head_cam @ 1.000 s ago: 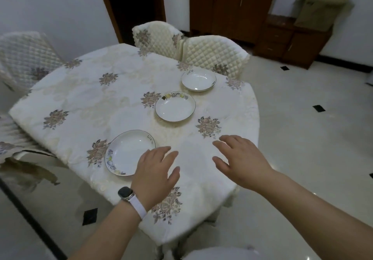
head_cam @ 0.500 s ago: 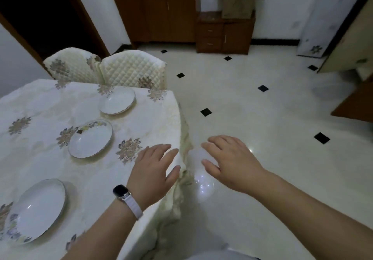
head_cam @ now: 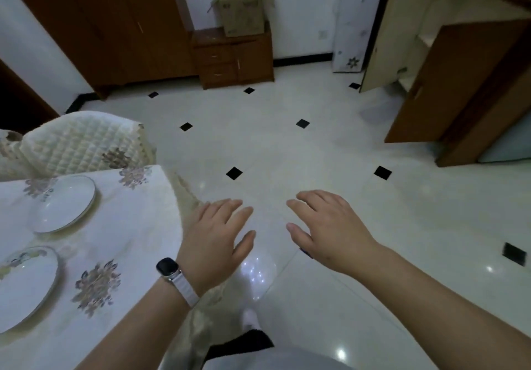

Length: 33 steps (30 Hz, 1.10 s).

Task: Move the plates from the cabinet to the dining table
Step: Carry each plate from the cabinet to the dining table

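Note:
Two white plates lie on the dining table at the left edge of view: a far plate and a near plate with a floral rim, partly cut off. My left hand, with a watch on a white strap at the wrist, hovers just past the table's right edge, fingers spread and holding nothing. My right hand hangs over the floor to its right, also spread and holding nothing. At the upper right stands a brown cabinet with its door open.
A quilted chair stands behind the table. Against the far wall are a tall brown wardrobe and a low drawer unit with a cardboard box on top. White tiled floor with black diamonds lies between table and cabinet.
The view has swung right, away from the table toward the floor and the open cabinet. The third plate has left the view. Both hands stay spread and holding nothing.

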### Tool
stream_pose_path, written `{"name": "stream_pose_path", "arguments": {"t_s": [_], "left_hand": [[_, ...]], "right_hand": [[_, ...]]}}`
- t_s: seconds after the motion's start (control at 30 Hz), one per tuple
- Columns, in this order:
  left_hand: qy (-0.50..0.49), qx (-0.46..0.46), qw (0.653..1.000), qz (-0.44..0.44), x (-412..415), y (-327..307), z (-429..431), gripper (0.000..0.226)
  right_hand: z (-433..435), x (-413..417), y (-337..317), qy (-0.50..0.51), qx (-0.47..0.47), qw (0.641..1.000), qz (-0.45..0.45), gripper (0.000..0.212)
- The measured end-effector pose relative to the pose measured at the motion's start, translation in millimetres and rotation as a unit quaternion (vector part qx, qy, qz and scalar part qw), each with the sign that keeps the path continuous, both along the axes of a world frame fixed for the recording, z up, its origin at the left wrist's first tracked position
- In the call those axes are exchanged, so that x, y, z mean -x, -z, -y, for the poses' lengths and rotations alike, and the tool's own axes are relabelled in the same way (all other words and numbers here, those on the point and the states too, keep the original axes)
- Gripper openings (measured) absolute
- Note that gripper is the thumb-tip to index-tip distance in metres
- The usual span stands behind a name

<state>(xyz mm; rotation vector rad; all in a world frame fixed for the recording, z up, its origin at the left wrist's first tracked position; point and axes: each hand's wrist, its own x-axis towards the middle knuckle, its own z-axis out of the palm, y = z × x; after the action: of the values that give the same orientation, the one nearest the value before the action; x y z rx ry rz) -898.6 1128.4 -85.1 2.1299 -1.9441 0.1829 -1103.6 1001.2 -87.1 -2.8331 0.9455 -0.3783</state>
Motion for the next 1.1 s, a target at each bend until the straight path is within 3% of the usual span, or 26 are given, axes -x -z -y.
{"name": "stream_pose_path", "arguments": {"t_s": [0.23, 0.67, 1.1], "left_hand": [[0.056, 0.019, 0.998, -0.02, -47.4, 21.3, 85.5, 0.043], [0.151, 0.038, 0.987, -0.032, -187.5, 22.4, 253.9, 0.041], [0.201, -0.01, 0.977, -0.071, -187.2, 36.0, 362.2, 0.042]], "right_hand": [[58.2, -22.7, 5.0, 0.079, 0.002, 0.997, -0.027, 0.049], [176.3, -139.0, -19.1, 0.193, -0.004, 0.976, -0.097, 0.05], [252.8, -141.9, -7.1, 0.256, -0.047, 0.962, -0.078, 0.053]]}}
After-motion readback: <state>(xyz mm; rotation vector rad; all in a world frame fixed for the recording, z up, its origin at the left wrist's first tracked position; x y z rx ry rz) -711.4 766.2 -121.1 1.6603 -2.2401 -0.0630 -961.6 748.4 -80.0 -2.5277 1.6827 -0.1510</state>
